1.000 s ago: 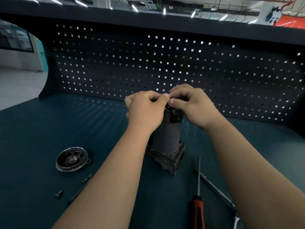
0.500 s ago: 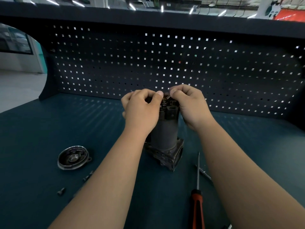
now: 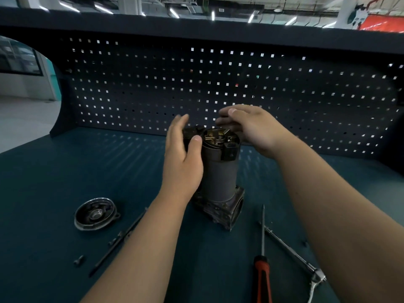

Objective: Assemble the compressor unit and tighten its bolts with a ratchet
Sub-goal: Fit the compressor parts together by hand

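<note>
We look down from the head camera at both arms, which reach out over the dark blue surface [image 3: 54, 182]. The compressor unit [image 3: 219, 173] stands upright in the middle of the surface, between the two hands. Its top is open and we see small brass-coloured parts inside.

The left hand [image 3: 183, 158] is pressed against the left side of the grey tube. Its thumb lies on the top edge and its fingers [image 3: 179, 124] point straight up, close together and a bit blurred. We cannot tell if they touch the dark piece behind the top.

The right hand [image 3: 253, 127] hangs flat just over the open top. Its fingers are stretched out to the left and hold nothing.

A round cap [image 3: 95, 214], a long thin rod [image 3: 102, 261] and a small bolt [image 3: 78, 260] lie to the left. A red-handled screwdriver [image 3: 262, 274] and the ratchet [image 3: 290, 253] lie to the right.
</note>
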The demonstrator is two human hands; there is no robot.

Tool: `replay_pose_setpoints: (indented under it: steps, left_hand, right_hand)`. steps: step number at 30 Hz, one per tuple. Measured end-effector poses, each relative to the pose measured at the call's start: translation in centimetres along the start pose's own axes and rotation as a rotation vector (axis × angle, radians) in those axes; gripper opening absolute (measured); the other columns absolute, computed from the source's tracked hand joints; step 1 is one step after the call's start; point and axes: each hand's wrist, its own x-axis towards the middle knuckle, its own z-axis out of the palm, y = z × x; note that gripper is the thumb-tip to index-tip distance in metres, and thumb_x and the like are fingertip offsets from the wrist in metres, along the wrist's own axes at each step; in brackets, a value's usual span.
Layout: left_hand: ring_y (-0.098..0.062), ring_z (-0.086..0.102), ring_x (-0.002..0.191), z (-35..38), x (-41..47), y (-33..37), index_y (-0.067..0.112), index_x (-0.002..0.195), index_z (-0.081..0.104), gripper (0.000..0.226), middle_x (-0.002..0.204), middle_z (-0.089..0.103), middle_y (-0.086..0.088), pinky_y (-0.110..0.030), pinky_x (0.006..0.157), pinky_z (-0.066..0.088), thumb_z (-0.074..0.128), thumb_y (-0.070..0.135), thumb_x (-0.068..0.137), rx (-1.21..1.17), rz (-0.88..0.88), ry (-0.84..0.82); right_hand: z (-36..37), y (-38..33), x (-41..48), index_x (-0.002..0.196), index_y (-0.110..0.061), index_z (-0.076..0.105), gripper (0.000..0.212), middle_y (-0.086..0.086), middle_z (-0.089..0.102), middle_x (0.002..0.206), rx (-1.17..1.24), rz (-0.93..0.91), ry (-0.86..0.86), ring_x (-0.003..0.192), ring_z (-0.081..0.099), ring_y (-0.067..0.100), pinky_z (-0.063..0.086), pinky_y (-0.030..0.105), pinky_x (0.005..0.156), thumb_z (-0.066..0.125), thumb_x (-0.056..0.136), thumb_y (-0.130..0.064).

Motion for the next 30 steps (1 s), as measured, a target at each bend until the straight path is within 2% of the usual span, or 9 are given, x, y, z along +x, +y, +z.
replay_pose_setpoints:
  steps: [3, 6, 9, 12, 15, 19, 25, 28, 30]
  left_hand:
    - [0.014, 0.015, 0.135, 0.2, -0.7, -1.0, 0.05, 0.141, 0.025, 0.058, 0.157, 0.015, 0.021, -0.004, 0.096, 0.018, 0.044, 0.055, 0.086, -0.009, -0.008, 0.015]
    - [-0.001, 0.015, 0.143, 0.1, -0.6, -2.0, 0.049, 0.145, 0.013, 0.081, 0.159, 0.011, 0.017, -0.022, 0.11, 0.023, 0.048, 0.067, 0.075, 0.054, 0.013, -0.031]
    - [-0.007, 0.014, 0.146, -0.2, -0.4, -2.4, 0.057, 0.142, 0.003, 0.092, 0.16, 0.01, 0.016, -0.049, 0.117, 0.021, 0.056, 0.067, 0.068, 0.113, 0.011, -0.083]
    - [-0.005, 0.011, 0.146, -0.5, -0.4, -2.4, 0.074, 0.131, -0.006, 0.098, 0.16, 0.005, 0.018, -0.049, 0.117, 0.023, 0.063, 0.064, 0.063, 0.064, 0.016, -0.135]
    - [-0.004, 0.001, 0.147, -0.8, -0.3, -2.4, 0.077, 0.124, -0.014, 0.11, 0.156, -0.006, 0.028, -0.048, 0.118, 0.021, 0.072, 0.073, 0.055, 0.087, 0.027, -0.186]
    - [-0.003, -0.007, 0.146, -0.5, -0.6, -2.3, 0.075, 0.125, -0.018, 0.127, 0.146, -0.009, 0.041, -0.046, 0.118, 0.018, 0.078, 0.074, 0.043, 0.105, 0.005, -0.195]
    - [-0.012, 0.006, 0.147, -0.3, -0.6, -2.1, 0.066, 0.135, -0.009, 0.129, 0.148, 0.001, 0.036, -0.052, 0.116, 0.025, 0.082, 0.061, 0.044, 0.099, -0.025, -0.172]
    - [-0.011, 0.003, 0.147, -0.3, -0.5, -2.3, 0.065, 0.136, -0.009, 0.128, 0.148, 0.001, 0.037, -0.049, 0.118, 0.021, 0.082, 0.059, 0.046, 0.097, -0.027, -0.177]
    - [-0.009, 0.001, 0.147, -0.3, -0.5, -2.2, 0.066, 0.134, -0.011, 0.128, 0.144, 0.002, 0.041, -0.048, 0.118, 0.018, 0.082, 0.06, 0.046, 0.089, -0.035, -0.178]
  right_hand:
    - [-0.5, -0.4, 0.2, 0.1, -0.021, 0.07, 0.025, 0.005, 0.072, 0.103, -0.169, -0.019, -0.021, 0.099, 0.067, 0.021, 0.055, 0.034, 0.088, 0.046, 0.1, -0.026]
    - [-1.0, -0.2, -0.5, 0.094, -0.027, 0.072, 0.019, -0.003, 0.073, 0.096, -0.249, -0.089, -0.02, 0.096, 0.067, 0.015, 0.052, 0.042, 0.094, 0.053, 0.095, -0.029]
    - [-1.9, -0.8, -0.9, 0.097, -0.034, 0.068, 0.011, -0.01, 0.07, 0.096, -0.377, -0.104, -0.097, 0.096, 0.065, 0.01, 0.052, 0.035, 0.093, 0.061, 0.091, -0.029]
    - [-2.7, -3.1, -2.0, 0.113, -0.043, 0.058, 0.037, -0.02, 0.062, 0.112, -0.511, -0.115, -0.272, 0.105, 0.059, -0.001, 0.046, 0.019, 0.092, 0.071, 0.078, -0.044]
    - [-1.7, -4.5, -4.1, 0.112, -0.045, 0.055, 0.062, -0.024, 0.049, 0.122, -0.882, -0.198, -0.295, 0.107, 0.05, -0.003, 0.044, 0.02, 0.091, 0.061, 0.058, -0.073]
    - [1.3, -3.9, -5.8, 0.112, -0.024, 0.057, 0.054, -0.006, 0.036, 0.112, -1.47, -0.284, -0.115, 0.086, 0.044, 0.015, 0.044, 0.032, 0.068, 0.057, 0.078, -0.065]
    - [-0.3, -5.5, -5.6, 0.112, -0.017, 0.064, 0.04, -0.002, 0.045, 0.111, -1.103, -0.458, 0.08, 0.085, 0.055, 0.019, 0.046, 0.027, 0.079, 0.063, 0.084, -0.045]
    - [-2.3, -6.2, -4.9, 0.101, -0.034, 0.065, 0.021, -0.016, 0.059, 0.092, -0.64, -0.446, 0.116, 0.073, 0.058, 0.002, 0.041, 0.008, 0.066, 0.069, 0.081, -0.027]
    - [-2.7, -5.2, -4.2, 0.087, -0.039, 0.062, 0.036, -0.02, 0.064, 0.079, -0.534, -0.378, 0.057, 0.064, 0.059, -0.001, 0.045, 0.01, 0.059, 0.065, 0.08, -0.003]
